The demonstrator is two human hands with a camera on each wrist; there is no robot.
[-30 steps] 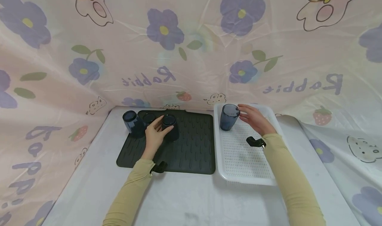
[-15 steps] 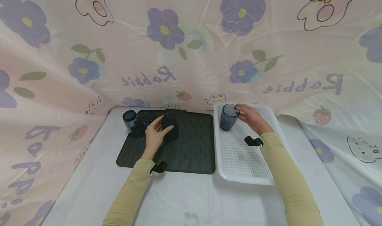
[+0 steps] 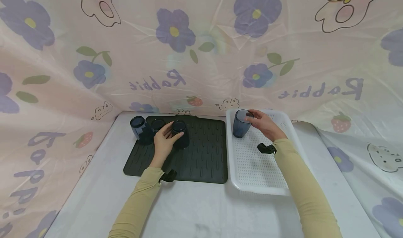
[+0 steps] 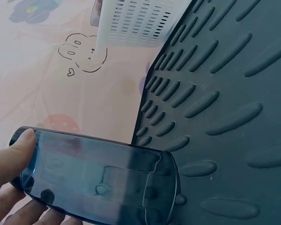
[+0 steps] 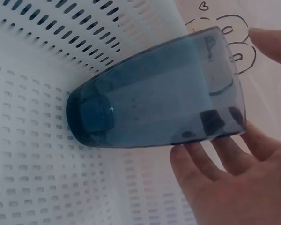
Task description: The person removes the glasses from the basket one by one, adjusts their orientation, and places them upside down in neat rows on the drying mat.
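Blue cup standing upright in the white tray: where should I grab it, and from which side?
Grip the blue cup round its upper wall, just under the open rim, coming from its right, where the right hand already touches it. It widens toward the rim, and the white tray wall closes off its left.

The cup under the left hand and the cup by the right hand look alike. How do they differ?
The cup on the mat stands upside down, base up; the cup in the tray stands upright, mouth open.

The first sits on the dark ribbed mat beside two more cups; the second stands alone in the white perforated tray.

The left hand wraps the first; the right hand touches the second's rim.

Both are dark blue, see-through tumblers.
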